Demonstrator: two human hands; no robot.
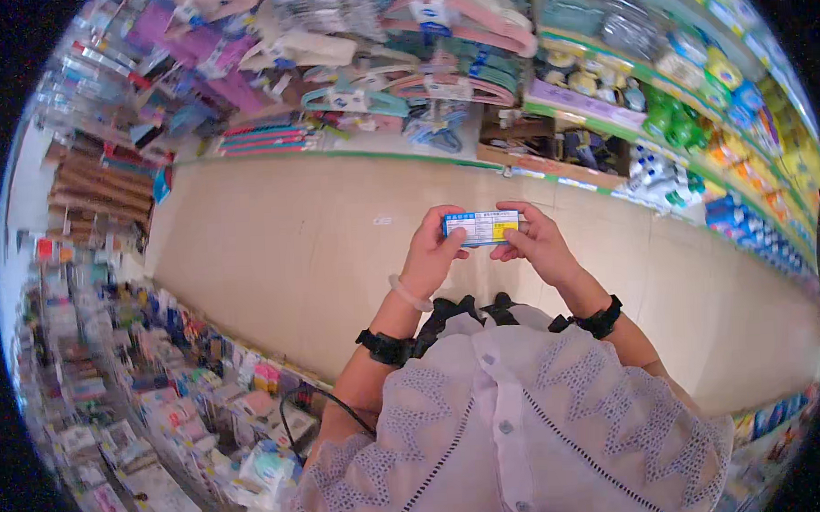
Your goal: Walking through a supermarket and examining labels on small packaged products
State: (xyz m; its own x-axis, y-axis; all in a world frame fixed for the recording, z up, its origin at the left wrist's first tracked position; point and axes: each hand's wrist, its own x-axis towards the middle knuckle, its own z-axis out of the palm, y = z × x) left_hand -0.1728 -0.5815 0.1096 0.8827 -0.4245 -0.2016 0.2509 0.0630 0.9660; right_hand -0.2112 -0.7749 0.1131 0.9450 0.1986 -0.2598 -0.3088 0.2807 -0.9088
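Observation:
A small price label card [481, 225], white with blue and yellow parts, is held out in front of my body above the floor. My left hand [434, 243] pinches its left end, thumb lying on the front face. At the right end my right hand [538, 240] grips it the same way, with the thumb over the yellow patch. The printed side faces up toward me. Fingers behind the card are mostly hidden. Both wrists wear black straps, and a pale bangle [409, 294] circles my left wrist.
Ahead, a shelf holds clothes hangers [440, 88], cardboard boxes [551, 152] of small goods and green bottles [674, 120]. Bottles and packages fill the shelving at right. Packaged goods [180, 408] crowd the shelf at lower left. Pale floor [292, 233] lies between. A black cable [320, 393] loops by my left arm.

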